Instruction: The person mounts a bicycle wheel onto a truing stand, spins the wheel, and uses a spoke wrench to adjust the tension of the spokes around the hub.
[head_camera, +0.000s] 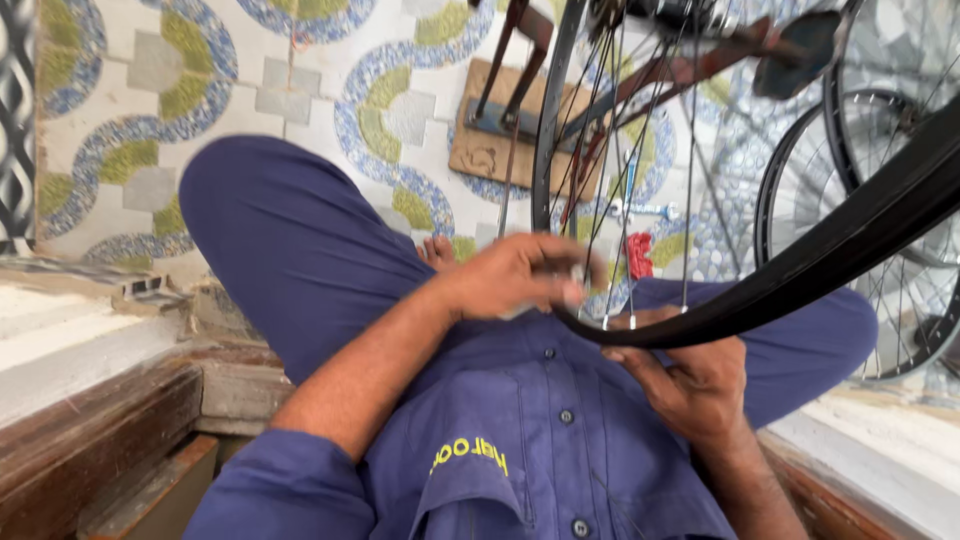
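1. At the centre of the frame, the left hand (520, 275) lies against a bicycle wheel's black rim (800, 275); its fingers are blurred, curled around something small and pale that I cannot identify.
2. Lower right of centre, the right hand (695, 385) sits under the rim, fingers bent and pressed up against it.
3. Thin spokes (630, 200) run from the rim toward the top of the frame.
4. A small red scrap (639, 255) shows behind the spokes.
5. Top centre, a tan wooden board (490, 140) lies flat on the patterned tile floor (200, 90).
6. Far right, a second wheel (900, 300) stands against the floor.
7. Yellow lettering (468, 455) marks the blue shirt, bottom centre.
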